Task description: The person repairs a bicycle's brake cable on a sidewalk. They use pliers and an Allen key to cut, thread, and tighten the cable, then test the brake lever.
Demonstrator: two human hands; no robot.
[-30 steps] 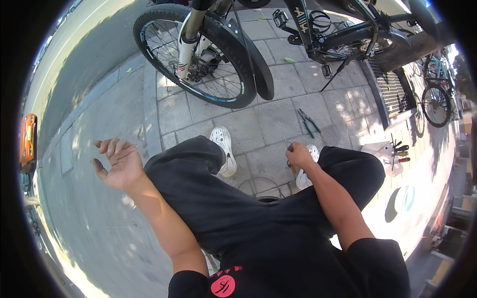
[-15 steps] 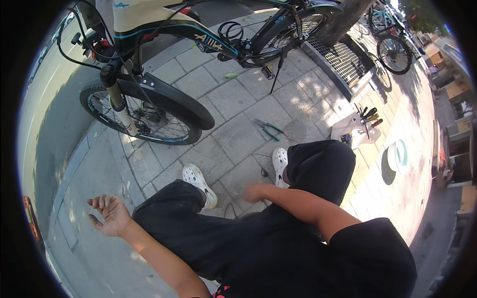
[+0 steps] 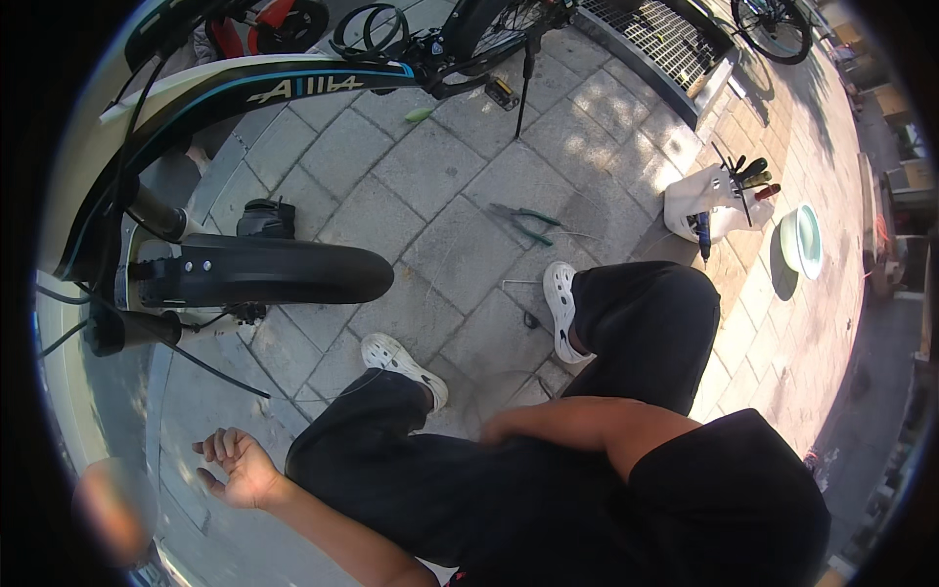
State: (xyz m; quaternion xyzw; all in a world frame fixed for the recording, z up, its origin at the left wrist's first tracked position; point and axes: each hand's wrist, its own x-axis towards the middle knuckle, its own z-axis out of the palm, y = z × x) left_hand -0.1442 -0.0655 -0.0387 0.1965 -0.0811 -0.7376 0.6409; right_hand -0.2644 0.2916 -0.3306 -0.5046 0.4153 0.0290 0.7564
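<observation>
2 hands show on my remote feed: the left hand point(image 3: 238, 468) has its grip loosely spread, the right hand's point(image 3: 507, 424) I cannot tell, and pliers point(image 3: 536, 214) lie on the paving point(image 3: 440, 235) beyond the right shoe point(image 3: 561, 308), presumably for easy reach.

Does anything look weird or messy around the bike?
Yes: a thin black cable sticks out from the black-and-white bicycle, and its end seems to hang loose. Also, the green-handled metal pliers lie spread open on the grey stone paving, while other tools stand in a white container.
</observation>
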